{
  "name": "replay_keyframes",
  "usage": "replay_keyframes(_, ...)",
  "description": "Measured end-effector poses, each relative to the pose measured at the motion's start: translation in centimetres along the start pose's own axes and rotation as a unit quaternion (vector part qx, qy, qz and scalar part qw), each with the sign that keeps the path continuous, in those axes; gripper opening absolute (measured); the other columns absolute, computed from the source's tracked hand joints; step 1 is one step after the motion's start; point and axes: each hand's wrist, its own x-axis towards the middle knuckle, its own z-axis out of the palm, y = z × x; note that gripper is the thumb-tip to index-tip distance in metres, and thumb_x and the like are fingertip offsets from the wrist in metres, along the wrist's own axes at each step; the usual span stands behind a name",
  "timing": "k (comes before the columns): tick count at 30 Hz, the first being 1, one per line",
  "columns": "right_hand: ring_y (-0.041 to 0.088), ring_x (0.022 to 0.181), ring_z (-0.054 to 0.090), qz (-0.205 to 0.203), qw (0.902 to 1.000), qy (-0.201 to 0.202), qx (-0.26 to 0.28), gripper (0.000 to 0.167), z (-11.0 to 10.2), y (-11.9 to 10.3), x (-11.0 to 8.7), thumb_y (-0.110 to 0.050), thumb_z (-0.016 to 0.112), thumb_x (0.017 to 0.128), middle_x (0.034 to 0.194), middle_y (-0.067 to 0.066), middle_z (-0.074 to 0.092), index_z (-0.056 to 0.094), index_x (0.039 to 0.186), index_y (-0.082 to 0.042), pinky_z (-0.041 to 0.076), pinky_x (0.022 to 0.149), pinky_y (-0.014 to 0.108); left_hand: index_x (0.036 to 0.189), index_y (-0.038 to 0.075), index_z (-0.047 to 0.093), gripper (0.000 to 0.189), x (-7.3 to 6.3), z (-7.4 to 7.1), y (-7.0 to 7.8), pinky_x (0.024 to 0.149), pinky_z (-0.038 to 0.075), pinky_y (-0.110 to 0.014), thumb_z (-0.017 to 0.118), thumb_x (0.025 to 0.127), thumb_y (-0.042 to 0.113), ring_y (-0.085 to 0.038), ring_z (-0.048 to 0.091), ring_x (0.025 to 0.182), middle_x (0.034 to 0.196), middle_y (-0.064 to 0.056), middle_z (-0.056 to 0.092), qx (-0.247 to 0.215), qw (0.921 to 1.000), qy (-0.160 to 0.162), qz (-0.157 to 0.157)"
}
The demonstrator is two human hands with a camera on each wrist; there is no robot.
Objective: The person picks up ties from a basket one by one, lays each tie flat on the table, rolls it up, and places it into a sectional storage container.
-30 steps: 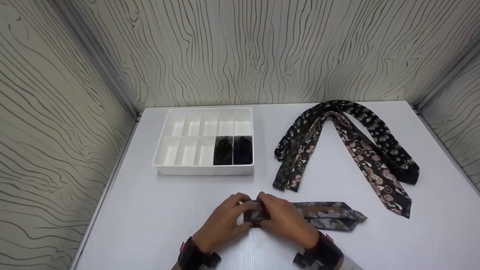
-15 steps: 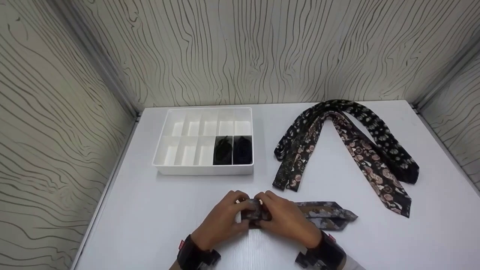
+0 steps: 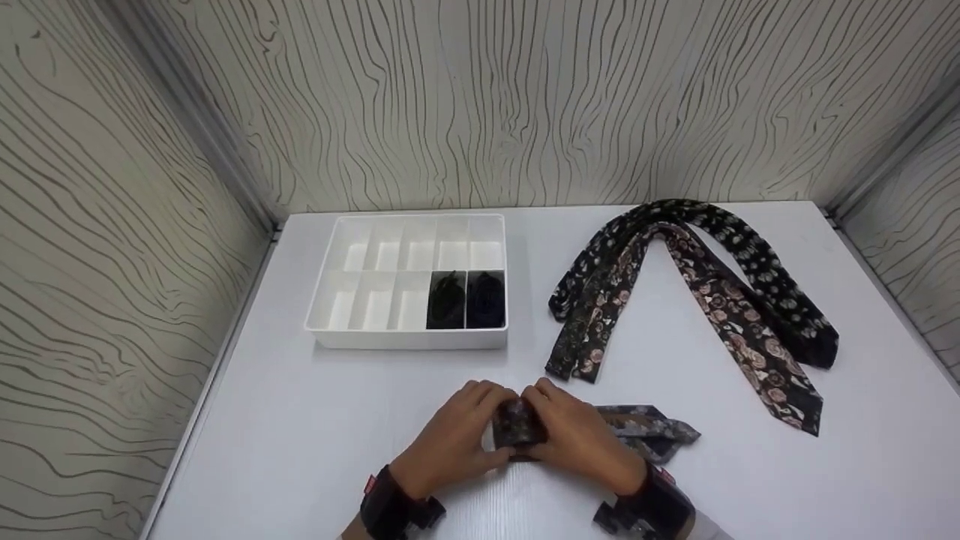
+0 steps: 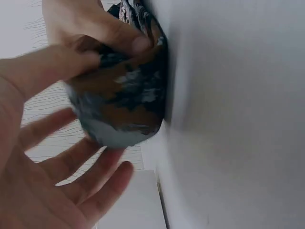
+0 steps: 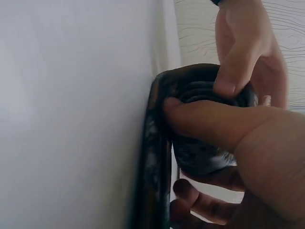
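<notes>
A camouflage-patterned necktie in brown, grey and dark blue lies partly rolled near the table's front. Its roll (image 3: 517,424) sits between both hands, and the flat tail (image 3: 649,427) runs off to the right, partly behind the right hand. My left hand (image 3: 454,435) holds the roll from the left, thumb at the near side, fingers over the far side. From the other side my right hand (image 3: 585,439) grips it. In the right wrist view the thumbs press on the coiled edge of the roll (image 5: 198,155), with the flat layer (image 5: 151,164) along the table.
A white compartment tray (image 3: 409,340) stands behind the hands, to the left. Two front-right compartments hold rolled dark ties, a blackish one (image 3: 446,306) and a navy one (image 3: 486,304). At right lie a pink-flowered tie (image 3: 750,337) and a black tie with pale flowers (image 3: 784,289), both bent over.
The roll has turned between the hands, and the tail's pointed end has drawn left, so less of it lies flat. The tray and the flowered ties have stayed put.
</notes>
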Motion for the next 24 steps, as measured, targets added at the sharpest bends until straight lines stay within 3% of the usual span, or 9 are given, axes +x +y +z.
replay_keyframes(3, 0.018, 0.101, 0.069, 0.003, 1.0000, 0.002, 0.001, 0.070, 0.0, 0.2, -0.3, -0.044, 0.095, 0.074, 0.114, -0.002, 0.062, 0.063, 0.128, -0.014, 0.064, 0.084, 0.042, 0.133, 0.020, 0.066, 0.057, -0.2, 0.1, 0.1, 0.097, 0.057, -0.029, 0.089, 0.081, 0.022, -0.012, 0.060, 0.111, 0.124, 0.002, 0.065, -0.007, 0.9999, -0.008, -0.013)
replay_keyframes(7, 0.012, 0.095, 0.066, -0.011, 0.9997, 0.008, 0.023, 0.066, -0.3, 0.0, -0.6, -0.041, 0.093, 0.079, 0.113, -0.005, 0.060, 0.061, 0.133, -0.018, 0.062, 0.080, 0.035, 0.123, 0.024, 0.075, 0.046, -0.1, 0.1, 0.0, 0.091, 0.054, -0.027, 0.089, 0.080, 0.024, -0.013, 0.057, 0.105, 0.118, 0.003, 0.065, 0.001, 1.0000, 0.006, -0.002)
replay_keyframes(11, 0.009, 0.091, 0.062, -0.018, 0.9997, 0.014, 0.009, 0.062, -0.3, -0.1, -0.8, -0.039, 0.092, 0.080, 0.109, -0.006, 0.059, 0.061, 0.129, -0.017, 0.060, 0.077, 0.032, 0.130, 0.023, 0.072, 0.052, 0.0, 0.2, 0.2, 0.092, 0.054, -0.030, 0.089, 0.082, 0.029, -0.014, 0.058, 0.107, 0.120, 0.002, 0.065, 0.018, 0.9998, 0.001, 0.003)
replay_keyframes(15, 0.014, 0.097, 0.063, -0.007, 0.9999, 0.012, -0.002, 0.069, -0.2, 0.3, -1.2, -0.047, 0.093, 0.077, 0.111, -0.004, 0.060, 0.060, 0.129, -0.017, 0.061, 0.079, 0.037, 0.133, 0.024, 0.066, 0.055, -0.2, 0.3, 0.3, 0.092, 0.056, -0.030, 0.089, 0.083, 0.023, -0.013, 0.060, 0.107, 0.122, 0.001, 0.064, 0.005, 0.9996, -0.020, -0.018)
replay_keyframes(22, 0.022, 0.107, 0.065, 0.001, 0.9999, 0.016, 0.004, 0.067, -0.8, 0.8, -1.2, -0.014, 0.094, 0.075, 0.120, 0.006, 0.062, 0.060, 0.133, -0.009, 0.061, 0.089, 0.043, 0.119, 0.028, 0.072, 0.046, -0.3, 0.4, 0.3, 0.094, 0.057, -0.027, 0.087, 0.079, 0.014, -0.012, 0.060, 0.110, 0.123, 0.003, 0.065, -0.018, 0.9997, -0.017, -0.007)
replay_keyframes(24, 0.023, 0.110, 0.065, 0.004, 0.9999, 0.009, 0.013, 0.069, -1.0, 0.8, -1.2, -0.012, 0.093, 0.075, 0.122, 0.007, 0.061, 0.059, 0.135, -0.009, 0.061, 0.090, 0.044, 0.117, 0.028, 0.074, 0.043, -0.1, 0.5, 0.4, 0.094, 0.056, -0.027, 0.088, 0.079, 0.015, -0.012, 0.060, 0.109, 0.123, 0.003, 0.066, -0.015, 0.9998, -0.013, 0.003)
